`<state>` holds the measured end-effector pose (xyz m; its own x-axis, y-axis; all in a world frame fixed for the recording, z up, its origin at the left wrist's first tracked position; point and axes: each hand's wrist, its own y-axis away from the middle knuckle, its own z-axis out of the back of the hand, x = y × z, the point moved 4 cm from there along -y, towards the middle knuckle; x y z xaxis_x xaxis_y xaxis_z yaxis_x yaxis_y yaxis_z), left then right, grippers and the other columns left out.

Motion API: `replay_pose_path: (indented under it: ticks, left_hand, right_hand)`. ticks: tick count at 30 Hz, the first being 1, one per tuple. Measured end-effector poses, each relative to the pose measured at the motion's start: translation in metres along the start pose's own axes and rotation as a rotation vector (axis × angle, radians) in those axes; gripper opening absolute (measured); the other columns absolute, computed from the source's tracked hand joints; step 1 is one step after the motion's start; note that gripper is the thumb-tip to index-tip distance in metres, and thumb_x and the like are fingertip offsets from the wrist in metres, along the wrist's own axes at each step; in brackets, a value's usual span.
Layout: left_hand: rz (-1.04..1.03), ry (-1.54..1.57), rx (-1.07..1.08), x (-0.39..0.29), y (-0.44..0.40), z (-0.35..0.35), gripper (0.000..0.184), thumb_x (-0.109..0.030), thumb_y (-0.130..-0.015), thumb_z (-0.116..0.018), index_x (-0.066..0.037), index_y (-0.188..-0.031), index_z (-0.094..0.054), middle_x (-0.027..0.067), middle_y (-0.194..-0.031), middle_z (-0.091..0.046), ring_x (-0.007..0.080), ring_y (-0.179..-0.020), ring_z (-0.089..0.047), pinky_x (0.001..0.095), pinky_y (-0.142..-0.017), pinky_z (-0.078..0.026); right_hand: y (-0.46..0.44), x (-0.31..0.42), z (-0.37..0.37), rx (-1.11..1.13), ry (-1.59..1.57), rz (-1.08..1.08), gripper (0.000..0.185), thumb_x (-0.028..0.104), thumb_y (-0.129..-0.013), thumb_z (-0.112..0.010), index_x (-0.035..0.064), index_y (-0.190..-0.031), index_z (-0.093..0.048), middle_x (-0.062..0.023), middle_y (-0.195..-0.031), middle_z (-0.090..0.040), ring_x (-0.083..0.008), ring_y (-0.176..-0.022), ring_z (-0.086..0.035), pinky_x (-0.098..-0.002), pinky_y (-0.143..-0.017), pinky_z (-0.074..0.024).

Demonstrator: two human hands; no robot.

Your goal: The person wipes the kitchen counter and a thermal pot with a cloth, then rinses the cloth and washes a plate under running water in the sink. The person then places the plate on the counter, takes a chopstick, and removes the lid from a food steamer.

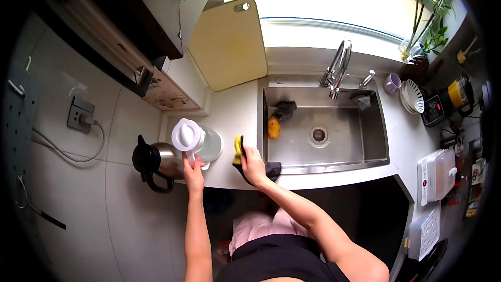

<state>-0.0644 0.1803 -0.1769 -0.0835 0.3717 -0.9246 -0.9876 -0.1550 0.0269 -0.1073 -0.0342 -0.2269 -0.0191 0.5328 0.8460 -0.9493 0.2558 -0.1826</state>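
My left hand (193, 175) is closed around the handle of a clear water pitcher (211, 144) with a white lid, which stands on the counter. In my right hand (253, 166) is a black and yellow cloth (238, 150), bunched up, with a dark end hanging at the counter's front edge. Left of the pitcher is a steel thermos jug (168, 161) with a black lid and handle. To the right of my right hand lies the sink (339, 125), holding a yellow-orange item (273, 127) and a dark crumpled thing (285, 110).
A chrome faucet (339, 68) rises behind the sink. A pale yellow cutting board (229, 44) leans at the back left. On the right are a purple mug (392, 83), white dishes (412, 96), a blender (453, 99) and plastic containers (437, 175). A cord (99, 149) hangs from the wall socket.
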Motion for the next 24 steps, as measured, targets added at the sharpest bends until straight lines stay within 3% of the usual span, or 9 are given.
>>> replay_pose_path:
  ticks: [3,4,6,9,11,16,19,21,24]
  left_hand:
    - [-0.14,-0.041,-0.085,0.031,-0.008,0.008,0.055,-0.013,-0.095,-0.058,-0.004,-0.144,-0.036,0.011,-0.101,-0.064,0.0177,-0.086,-0.061,0.0322,-0.079,-0.048]
    - [-0.041,-0.005,-0.091,0.011,0.006,0.009,0.055,-0.014,-0.093,-0.062,-0.003,-0.141,-0.038,0.0137,-0.102,-0.063,0.0207,-0.091,-0.061,0.0336,-0.082,-0.048]
    - [-0.201,-0.089,-0.286,-0.002,0.029,0.011,0.059,-0.013,-0.091,-0.064,-0.004,-0.142,-0.035,0.0177,-0.119,-0.051,0.0256,-0.103,-0.055,0.0372,-0.083,-0.048]
    - [-0.407,-0.375,-0.49,-0.042,0.068,0.0,0.044,-0.007,-0.09,-0.058,0.0,-0.132,-0.046,0.0186,-0.116,-0.05,0.0324,-0.11,-0.049,0.0434,-0.096,-0.039]
    - [-0.399,-0.361,-0.338,-0.048,0.073,-0.031,0.037,-0.007,-0.09,-0.055,0.002,-0.125,-0.05,0.0174,-0.113,-0.053,0.0315,-0.11,-0.05,0.0429,-0.097,-0.037]
    - [-0.451,-0.059,0.173,-0.108,0.081,-0.162,0.026,-0.007,-0.092,-0.053,0.002,-0.116,-0.057,0.0143,-0.109,-0.058,0.0275,-0.103,-0.056,0.0374,-0.093,-0.043]
    - [-0.516,0.006,0.334,-0.16,0.077,-0.243,0.038,-0.011,-0.09,-0.057,0.001,-0.125,-0.053,0.0169,-0.124,-0.055,0.0307,-0.117,-0.051,0.0389,-0.103,-0.038]
    - [-0.6,-0.05,0.282,-0.193,0.073,-0.292,0.051,-0.012,-0.089,-0.06,0.001,-0.136,-0.043,0.0187,-0.134,-0.049,0.0326,-0.126,-0.044,0.0403,-0.108,-0.033]
    - [-0.534,0.059,0.204,-0.209,0.056,-0.36,0.066,-0.015,-0.089,-0.063,0.001,-0.145,-0.031,0.0191,-0.142,-0.043,0.0325,-0.132,-0.039,0.0395,-0.111,-0.028]
  right_hand:
    - [-0.026,0.011,-0.008,-0.145,-0.06,-0.011,0.041,0.012,-0.088,-0.058,0.0046,-0.128,-0.05,-0.0169,-0.112,-0.056,-0.0359,-0.109,-0.051,-0.0443,-0.092,-0.0425]
    - [-0.029,0.007,-0.011,-0.058,-0.004,-0.064,0.042,0.015,-0.088,-0.059,0.0065,-0.129,-0.05,-0.0161,-0.113,-0.056,-0.0351,-0.11,-0.051,-0.0451,-0.092,-0.0422]
    - [-0.025,-0.01,-0.016,0.045,0.13,-0.173,0.046,0.024,-0.088,-0.062,0.0116,-0.131,-0.051,-0.0138,-0.115,-0.057,-0.033,-0.113,-0.051,-0.0473,-0.091,-0.0424]
    - [-0.014,-0.046,0.012,-0.026,-0.025,-0.074,0.039,0.02,-0.088,-0.061,0.009,-0.126,-0.056,-0.0141,-0.116,-0.058,-0.0329,-0.11,-0.055,-0.0411,-0.093,-0.0447]
    - [-0.007,-0.077,0.046,-0.063,-0.109,-0.134,0.034,0.02,-0.089,-0.061,0.0066,-0.12,-0.06,-0.0154,-0.112,-0.061,-0.0313,-0.104,-0.06,-0.0375,-0.091,-0.0475]
    - [0.003,-0.166,0.187,-0.24,-0.337,-0.528,0.032,0.02,-0.093,-0.058,0.0021,-0.119,-0.061,-0.0085,-0.099,-0.069,-0.0137,-0.079,-0.068,-0.0283,-0.073,-0.0528]
    - [0.004,-0.23,0.306,-0.458,-0.389,-0.574,0.027,0.021,-0.095,-0.056,0.0073,-0.118,-0.061,-0.0091,-0.097,-0.069,-0.0144,-0.071,-0.068,-0.0266,-0.059,-0.0513]
    - [0.006,-0.262,0.402,-0.573,-0.361,-0.647,0.026,0.021,-0.097,-0.053,0.0091,-0.118,-0.06,-0.0075,-0.098,-0.069,-0.0126,-0.07,-0.066,-0.0262,-0.057,-0.0513]
    - [0.005,-0.346,0.531,-0.819,-0.41,-0.656,0.024,0.026,-0.098,-0.05,0.008,-0.114,-0.058,-0.0067,-0.089,-0.068,-0.0113,-0.062,-0.062,-0.0242,-0.049,-0.0471]
